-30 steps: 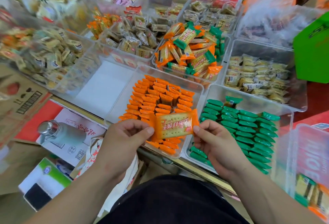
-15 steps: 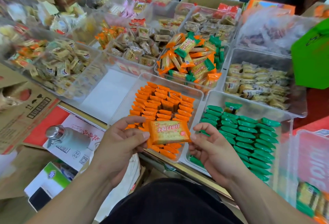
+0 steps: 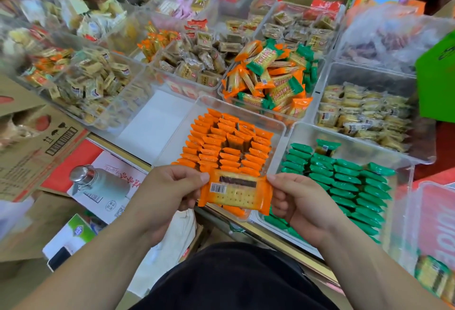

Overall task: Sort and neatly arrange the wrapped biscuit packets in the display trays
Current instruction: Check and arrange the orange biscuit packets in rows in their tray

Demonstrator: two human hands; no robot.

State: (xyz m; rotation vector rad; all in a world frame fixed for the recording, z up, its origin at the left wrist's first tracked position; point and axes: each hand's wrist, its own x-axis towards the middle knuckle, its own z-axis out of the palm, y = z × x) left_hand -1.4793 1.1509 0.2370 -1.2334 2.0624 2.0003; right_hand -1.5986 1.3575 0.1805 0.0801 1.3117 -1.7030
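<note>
orange packet (image 3: pixel 235 195): barcode, digits unreadable | cardboard box (image 3: pixel 49 147): barcode, handling symbols | other print too blurred

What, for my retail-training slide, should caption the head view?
Left hand and right hand pinch an orange biscuit packet by its ends, barcode up, over the orange-packet tray, beside the green-packet tray.

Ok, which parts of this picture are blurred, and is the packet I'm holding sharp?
Head view: the orange biscuit packet is sharp, its barcode clear; the loose packets at far left are smeared; the wide-angle lens bends the frame's edges; light is soft and even.
</note>
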